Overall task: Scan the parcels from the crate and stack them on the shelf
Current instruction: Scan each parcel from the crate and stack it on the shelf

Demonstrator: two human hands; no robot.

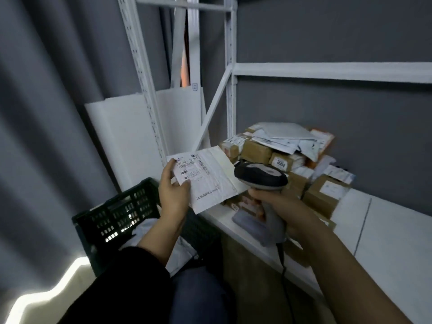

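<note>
Currently at the scan step: left hand (174,195) holds a white mailer (210,178) up in front of the shelf (385,230), label side facing up, thumb pinching the label corner and the other fingers (184,184) curled over the near edge, so closed on the mailer. Right hand (280,206) is wrapped tight round the handle of the scanner (260,176), its head just beside the mailer's right edge; whether the trigger is pressed I can't tell. Mailer looks thin, light and floppy, a poly bag with little inside judging by how flat it sits; it sags a bit away from the grip. Film is likely slick, so an edge pinch works but a flatter hold under the middle would keep the barcode from curling during the scan. Not fragile by the look of it. Pile (287,160) of brown boxes and white bags already sits on the shelf behind the scanner, loosely heaped, top bags sliding. Soft mailers go best on top of that pile, not under boxes. Crate (117,213) is left of the shelf, below the left hand, with at least one more white bag visible inside.
</note>
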